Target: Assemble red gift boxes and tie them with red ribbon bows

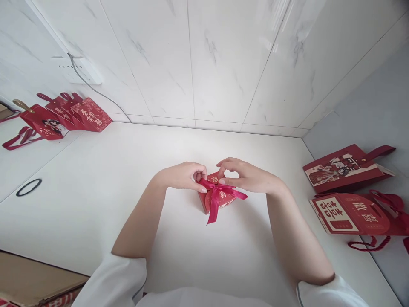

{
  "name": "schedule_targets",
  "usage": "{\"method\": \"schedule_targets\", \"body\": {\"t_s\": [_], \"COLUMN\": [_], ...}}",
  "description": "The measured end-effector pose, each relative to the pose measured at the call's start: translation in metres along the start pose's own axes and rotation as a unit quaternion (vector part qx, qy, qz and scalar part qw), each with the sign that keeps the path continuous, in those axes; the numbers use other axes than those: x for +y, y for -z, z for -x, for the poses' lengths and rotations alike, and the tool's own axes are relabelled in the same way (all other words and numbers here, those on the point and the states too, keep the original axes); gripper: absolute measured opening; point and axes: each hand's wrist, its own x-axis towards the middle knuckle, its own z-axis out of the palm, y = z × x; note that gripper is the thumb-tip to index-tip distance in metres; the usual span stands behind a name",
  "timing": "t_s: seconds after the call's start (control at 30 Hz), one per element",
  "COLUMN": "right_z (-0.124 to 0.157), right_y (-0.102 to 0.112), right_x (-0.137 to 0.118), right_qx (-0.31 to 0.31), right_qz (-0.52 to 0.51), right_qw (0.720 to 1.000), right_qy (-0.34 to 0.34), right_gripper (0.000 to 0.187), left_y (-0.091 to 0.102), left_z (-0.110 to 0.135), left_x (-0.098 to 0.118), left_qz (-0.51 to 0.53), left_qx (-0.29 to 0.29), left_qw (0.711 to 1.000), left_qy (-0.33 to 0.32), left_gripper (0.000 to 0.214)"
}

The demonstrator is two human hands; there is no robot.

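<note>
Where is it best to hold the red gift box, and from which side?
Probably grip the red gift box by its two bare side walls, from above at the near end. It lies flat on the white table; the ribbon bow, left hand and right hand crowd its far end.

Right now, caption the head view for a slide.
Left hand and right hand pinch the ribbon bow on a red gift box on a white table, red gift bags either side.

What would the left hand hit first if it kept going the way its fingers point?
The left hand points right, across the box. It pinches the ribbon there, so beyond that it would likely meet the right hand, whose fingertips sit just opposite.
</note>
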Motion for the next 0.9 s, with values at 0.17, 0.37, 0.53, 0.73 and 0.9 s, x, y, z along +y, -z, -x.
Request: {"method": "schedule_targets", "body": {"t_s": [0.17,0.37,0.53,0.73,0.9], "right_z": [-0.01,-0.013,-0.015,-0.022,-0.025], "right_y": [-0.012,-0.014,-0.018,-0.025,-0.025], "right_x": [-0.002,-0.004,0.002,0.01,0.013], "right_qx": [-0.057,-0.054,-0.005,0.07,0.084], "right_qz": [-0.019,-0.001,0.026,0.054,0.041], "right_qw": [0.998,0.999,1.0,0.995,0.994], "right_qy": [-0.005,-0.002,-0.013,-0.043,-0.06], "right_gripper": [0.012,0.009,0.013,0.009,0.017], "left_y": [-0.001,-0.002,-0.008,-0.018,-0.019], "left_z": [-0.001,-0.001,-0.006,-0.021,-0.02], "left_x": [0.0,0.003,0.001,-0.001,-0.002], "left_qz": [0.01,0.044,0.0,-0.087,-0.041], "left_qx": [-0.011,0.007,0.085,0.209,0.214], "left_qw": [0.999,0.999,0.995,0.971,0.972], "left_qy": [0.033,0.028,0.058,0.081,0.081], "left_gripper": [0.028,0.03,0.032,0.031,0.02]}}
